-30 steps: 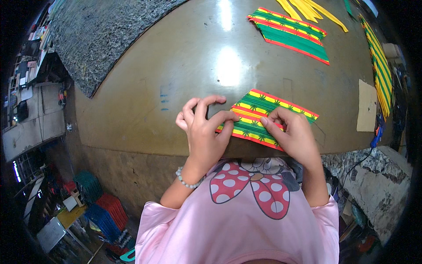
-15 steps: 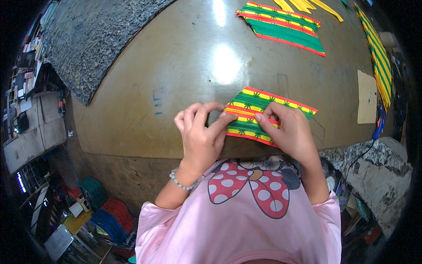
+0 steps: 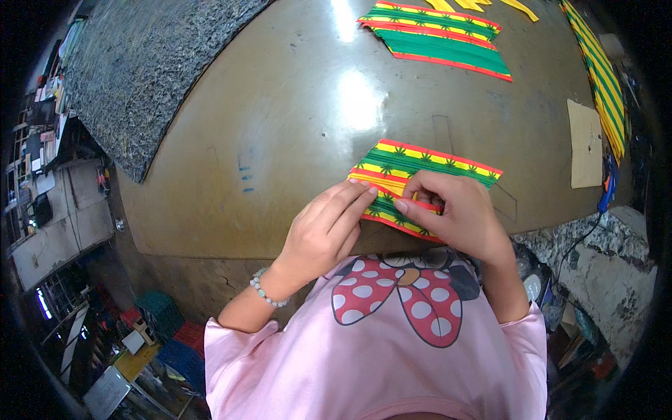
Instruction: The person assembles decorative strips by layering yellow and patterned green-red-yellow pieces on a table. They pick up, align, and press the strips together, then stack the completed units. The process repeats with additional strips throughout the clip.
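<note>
A striped cloth piece (image 3: 434, 157) in red, yellow and green with dark leaf shapes lies slanted near the table's front edge. Its near part is folded, and a yellow-orange strip shows along the middle. My left hand (image 3: 318, 227) rests on the cloth's left end, fingers stretched out side by side with their tips pressing it down. To the right, my right hand (image 3: 458, 213) pinches the red edge of the fold between thumb and curled fingers, lifting it slightly. What lies under that palm is hidden.
Another striped cloth piece (image 3: 441, 52) lies farther back on the brown table (image 3: 189, 210). Yellow strips (image 3: 519, 8) sit beyond it. At the right are a cardboard piece (image 3: 585, 147), a yellow-green striped bundle (image 3: 603, 84) and a blue-handled tool (image 3: 607, 192). A rough grey sheet (image 3: 154, 77) covers the far left.
My left hand has gone from a bent-finger grip at the cloth's left end to fingers laid flat on it. My right hand has shifted slightly left and nearer, with the red edge raised.
</note>
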`<state>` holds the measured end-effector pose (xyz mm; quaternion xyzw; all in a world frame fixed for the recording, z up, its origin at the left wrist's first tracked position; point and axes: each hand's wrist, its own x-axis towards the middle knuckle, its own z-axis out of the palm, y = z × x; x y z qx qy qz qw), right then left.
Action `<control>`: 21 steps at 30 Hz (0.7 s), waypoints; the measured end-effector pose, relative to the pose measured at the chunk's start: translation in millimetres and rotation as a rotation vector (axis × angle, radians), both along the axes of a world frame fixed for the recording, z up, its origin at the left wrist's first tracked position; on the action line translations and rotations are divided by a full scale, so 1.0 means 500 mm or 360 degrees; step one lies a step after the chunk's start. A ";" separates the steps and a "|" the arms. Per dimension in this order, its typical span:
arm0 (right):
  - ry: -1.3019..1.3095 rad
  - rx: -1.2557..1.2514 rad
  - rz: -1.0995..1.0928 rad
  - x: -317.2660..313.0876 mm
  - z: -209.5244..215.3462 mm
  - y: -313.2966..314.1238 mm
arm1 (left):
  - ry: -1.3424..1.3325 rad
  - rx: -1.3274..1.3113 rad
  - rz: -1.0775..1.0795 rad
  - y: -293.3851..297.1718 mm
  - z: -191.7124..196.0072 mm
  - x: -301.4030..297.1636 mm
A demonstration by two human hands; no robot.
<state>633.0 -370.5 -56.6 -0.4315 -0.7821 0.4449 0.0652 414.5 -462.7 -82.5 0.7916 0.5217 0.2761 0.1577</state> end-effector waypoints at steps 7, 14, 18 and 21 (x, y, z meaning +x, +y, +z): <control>0.0380 -0.0623 -0.0053 0.021 0.001 0.023 | 0.0052 -0.0040 0.0146 -0.006 0.012 0.024; 0.0662 -0.1139 -0.0659 0.048 -0.016 0.036 | -0.0038 0.0085 0.0428 0.016 0.004 0.035; 0.0786 -0.0969 -0.0519 0.070 -0.011 0.026 | -0.0127 0.0081 0.0589 0.017 0.002 0.040; 0.0709 -0.0798 -0.0315 0.076 -0.003 0.022 | -0.0145 0.0051 0.0654 0.015 0.003 0.045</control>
